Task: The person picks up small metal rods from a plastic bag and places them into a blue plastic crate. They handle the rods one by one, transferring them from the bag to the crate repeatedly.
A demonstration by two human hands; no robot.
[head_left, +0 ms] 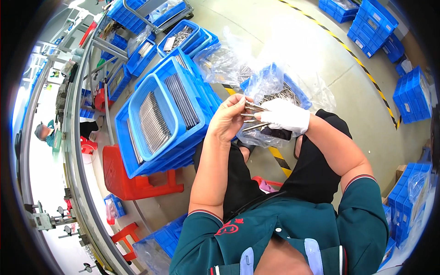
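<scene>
My bare left hand [225,118] is closed around the ends of several slim metal rods [250,122]. My right hand [288,114], in a white glove, grips the other side of the same rods, which fan out slightly between both hands. Below them sits a blue crate [300,91] lined with clear plastic, holding loose metal rods [285,95] in a jumble. To the left, a light blue basket [133,107] holds similar rods [153,123] lined up in a neat row. It rests on a stack of blue crates [123,158], where more rods [181,101] lie side by side.
A red stool [120,176] stands beside the crate stack. Clear plastic bags [220,62] lie beyond it. Farther off are a blue tub of rods [160,46], a metal-framed bench [75,151] on the left and stacked blue crates [412,94] on the right.
</scene>
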